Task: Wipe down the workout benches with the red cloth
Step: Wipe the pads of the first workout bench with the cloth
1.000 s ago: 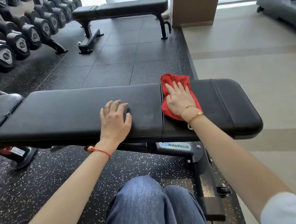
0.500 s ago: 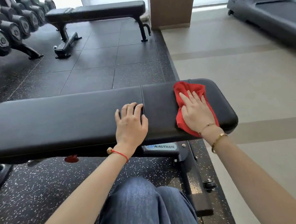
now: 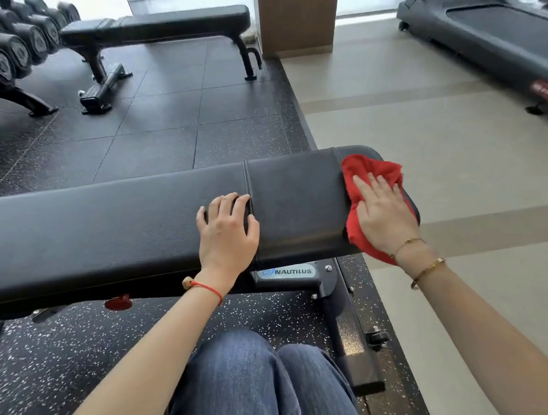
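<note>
From the head camera, the person is looking down at a black padded bench (image 3: 121, 224) stretching across the view, its top serving as the surface being cleaned. The right hand (image 3: 384, 214) is pressing the red cloth (image 3: 366, 171) flat against the far right end of the surface, with its fingers (image 3: 363, 185) lying straight and slightly spread over the fabric; the cloth is bunching out past the fingertips and hanging a little over the near edge of the pad by the wrist. Two thin gold bracelets (image 3: 428, 271) are sitting on that wrist. The left hand (image 3: 227, 231) is resting palm down on the surface just beside the seam between the two pads, holding nothing, its fingers bending at the knuckles with the tips touching the pad. A red string bracelet (image 3: 207, 288) is circling the left wrist. Under the pad, a label reading NAUTILUS (image 3: 287, 272) is showing on the frame. The person's knees in blue jeans (image 3: 256, 383) are filling the bottom of the view. Farther back, a second bench (image 3: 156, 24) is standing on the dark floor tiles, near a rack of dumbbells (image 3: 5, 54) at the upper left, and a treadmill (image 3: 494, 33) is sitting on the pale floor at the upper right
</note>
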Available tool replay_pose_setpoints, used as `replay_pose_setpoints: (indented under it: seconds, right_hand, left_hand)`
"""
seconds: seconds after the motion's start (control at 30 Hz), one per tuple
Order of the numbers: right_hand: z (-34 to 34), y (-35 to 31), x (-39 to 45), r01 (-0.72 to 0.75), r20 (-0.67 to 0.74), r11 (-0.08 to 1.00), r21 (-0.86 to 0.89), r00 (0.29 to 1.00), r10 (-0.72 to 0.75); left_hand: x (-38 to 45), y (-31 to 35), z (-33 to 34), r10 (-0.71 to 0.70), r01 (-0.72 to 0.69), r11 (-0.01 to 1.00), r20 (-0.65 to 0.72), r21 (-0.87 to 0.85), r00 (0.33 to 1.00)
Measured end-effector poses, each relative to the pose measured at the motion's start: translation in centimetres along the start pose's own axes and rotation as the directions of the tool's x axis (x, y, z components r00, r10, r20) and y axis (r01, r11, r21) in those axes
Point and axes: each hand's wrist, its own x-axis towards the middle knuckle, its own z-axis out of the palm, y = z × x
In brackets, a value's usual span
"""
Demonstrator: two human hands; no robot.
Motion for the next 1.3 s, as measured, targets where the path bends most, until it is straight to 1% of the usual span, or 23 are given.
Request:
replay_pose_setpoints:
  seconds: [0.1, 0.2, 0.27, 0.33, 0.43, 0.5, 0.57, 0.67, 0.73, 0.8, 0.87, 0.97, 1.07, 1.13, 1.2, 1.3]
  right_hand:
    - [-0.4, 1.0, 3.4, -0.092, 0.062, 0.995, 0.029, 0.994, 0.090]
    - [-0.8, 0.9, 7.1, -0.112, 0.142, 0.993, 0.028, 0.984, 0.107]
    - [-1.0, 0.6, 7.8, -0.098, 0.167, 0.995, 0.028, 0.982, 0.092]
    - [-0.9, 0.6, 6.5, -0.061, 0.150, 0.998, 0.031, 0.987, 0.056]
    - [-0.3, 1.4, 2.7, 0.011, 0.047, 0.999, 0.041, 0.999, -0.012]
    - [-0.1, 1.8, 1.4, 0.018, 0.017, 0.997, 0.076, 1.000, -0.020]
    - [-0.2, 1.9, 2.3, 0.002, 0.046, 0.996, 0.090, 0.999, -0.006]
    - [-0.3, 1.0, 6.0, -0.037, 0.103, 0.997, 0.064, 0.994, 0.031]
    - [-0.2, -0.1, 8.8, -0.067, 0.129, 0.996, 0.063, 0.990, 0.058]
    - [0.0, -1.7, 10.7, -0.066, 0.139, 0.996, 0.058, 0.989, 0.057]
    - [0.3, -3.6, 11.1, -0.013, 0.139, 0.999, 0.050, 0.990, 0.006]
    - [0.7, -6.2, 9.1, 0.132, 0.134, 0.989, 0.068, 0.981, -0.140]
    - [1.0, -7.6, 4.7, 0.298, 0.127, 0.950, 0.091, 0.943, -0.308]
    - [1.0, -7.3, 1.6, 0.370, 0.099, 0.924, 0.098, 0.920, -0.379]
    - [0.6, -5.8, -0.5, 0.371, 0.068, 0.926, 0.077, 0.924, -0.376]
    - [0.2, -3.1, 0.0, 0.299, 0.054, 0.954, -0.011, 0.953, -0.298]
  left_hand:
    - [0.0, 0.2, 0.2, -0.005, 0.005, 1.000, -0.009, 0.011, 1.000]
    - [0.1, 0.3, 0.1, -0.007, 0.007, 1.000, -0.003, 0.020, 1.000]
    - [0.1, 0.1, 0.0, 0.000, 0.000, 1.000, 0.001, 0.027, 1.000]
    - [0.1, 0.1, 0.0, 0.005, -0.006, 0.999, 0.004, 0.033, 1.000]
    - [0.1, 0.1, 0.1, 0.003, -0.002, 0.999, -0.004, 0.033, 1.000]
    - [0.1, 0.1, 0.2, -0.001, 0.001, 0.999, -0.010, 0.033, 1.000]
    - [0.1, 0.1, 0.4, 0.002, -0.001, 0.999, -0.013, 0.039, 1.000]
    - [0.1, 0.1, 0.4, 0.005, -0.004, 0.999, -0.013, 0.040, 1.000]
    - [0.1, 0.2, 0.2, 0.000, 0.001, 0.999, -0.016, 0.041, 1.000]
    - [0.1, 0.3, 0.1, -0.004, 0.005, 0.999, -0.015, 0.042, 1.000]
    - [0.1, 0.3, 0.0, -0.005, 0.006, 0.999, -0.013, 0.036, 1.000]
    - [0.1, 0.4, 0.0, -0.002, 0.002, 1.000, -0.009, 0.030, 1.000]
    - [0.1, 0.2, 0.1, -0.011, 0.011, 1.000, -0.004, 0.022, 1.000]
    - [0.0, 0.1, 0.1, -0.007, 0.007, 1.000, -0.002, 0.020, 1.000]
    - [0.0, -0.1, 0.1, 0.003, -0.003, 1.000, 0.001, 0.011, 1.000]
    - [-0.1, 0.0, 0.1, 0.007, -0.007, 1.000, 0.014, 0.021, 1.000]
